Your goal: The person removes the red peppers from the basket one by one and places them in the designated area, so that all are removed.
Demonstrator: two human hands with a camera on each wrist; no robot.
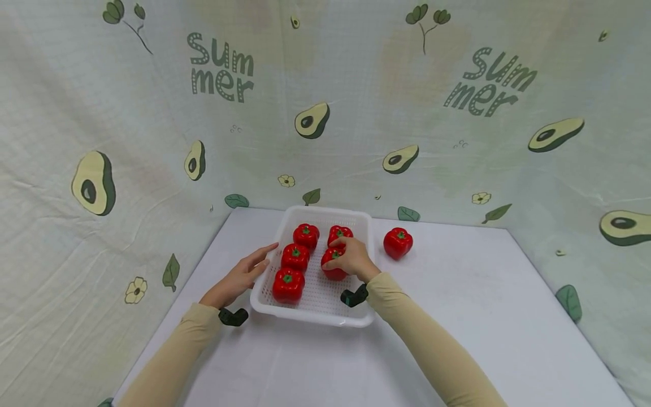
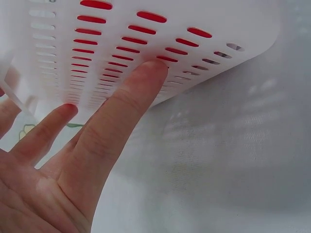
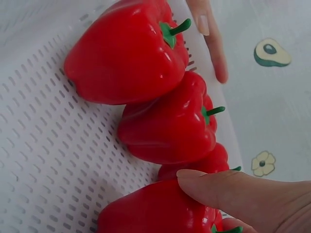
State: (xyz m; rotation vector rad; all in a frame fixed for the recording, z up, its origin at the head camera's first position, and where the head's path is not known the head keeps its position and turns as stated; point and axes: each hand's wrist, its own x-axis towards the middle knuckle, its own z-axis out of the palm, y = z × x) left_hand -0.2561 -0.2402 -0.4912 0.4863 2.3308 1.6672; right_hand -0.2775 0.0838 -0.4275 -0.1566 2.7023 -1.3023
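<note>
A white plastic basket with slotted walls holds several red bell peppers with green stems. Three bell peppers line its left side. On the right side, my right hand grips a bell pepper from above; another bell pepper sits just behind it. The right wrist view has my thumb on the held pepper; most of the other fingers are hidden. My left hand lies along the basket's left outside, fingers extended. In the left wrist view its thumb touches the slotted wall.
One more red bell pepper lies on the white table, right of the basket. A cloth printed with avocados and leaves hangs behind and along both sides. Each wrist wears a dark device.
</note>
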